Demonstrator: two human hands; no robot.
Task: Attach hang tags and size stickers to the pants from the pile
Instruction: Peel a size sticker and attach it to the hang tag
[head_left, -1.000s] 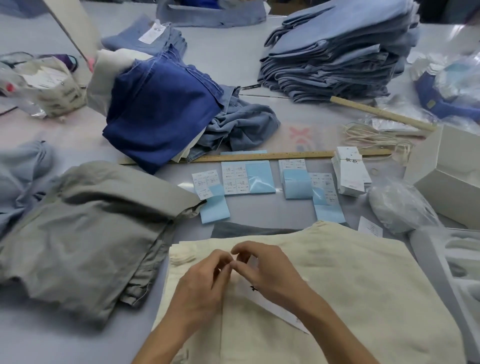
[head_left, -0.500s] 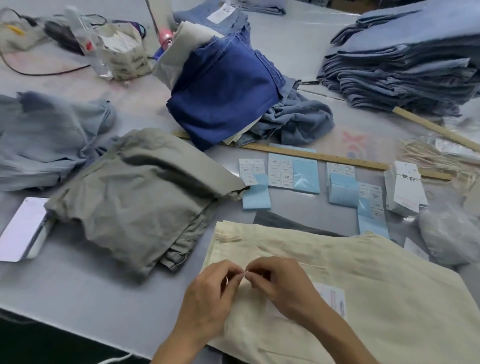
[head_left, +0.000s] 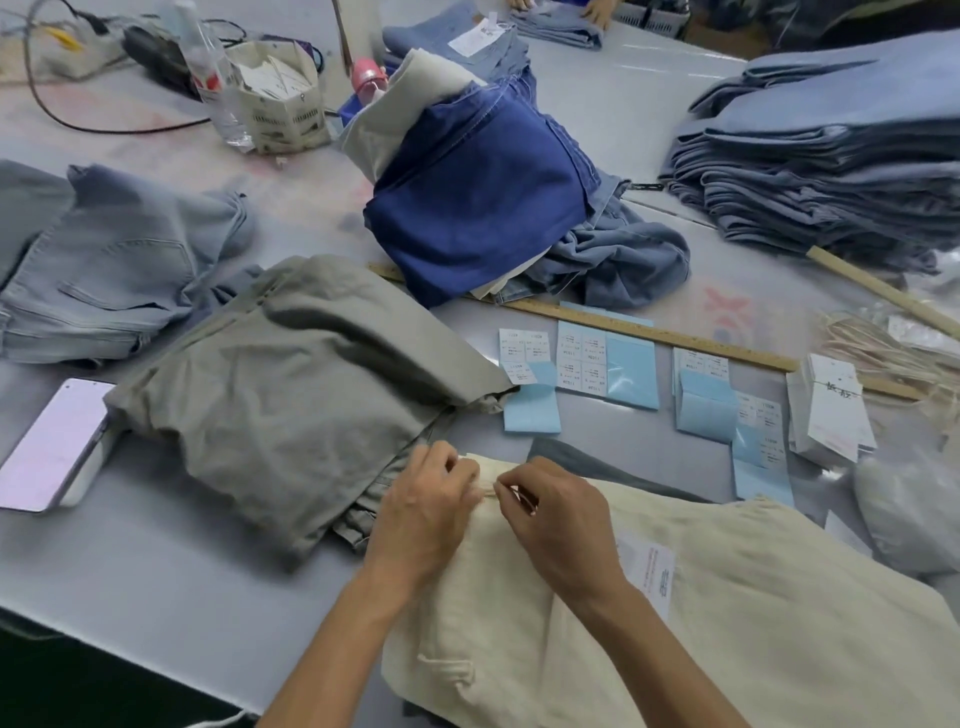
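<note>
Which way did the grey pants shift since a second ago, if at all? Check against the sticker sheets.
No. The grey pants lie with the same corner against the leftmost sticker sheet; only the camera turned.

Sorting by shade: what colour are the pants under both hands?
Cream, an off-white: the pants show best in the head view, the only one.

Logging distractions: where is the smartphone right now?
In the head view, the pink-screened rectangular smartphone lies at the table's left edge, touching the folded grey-green cotton pants on its right.
</note>
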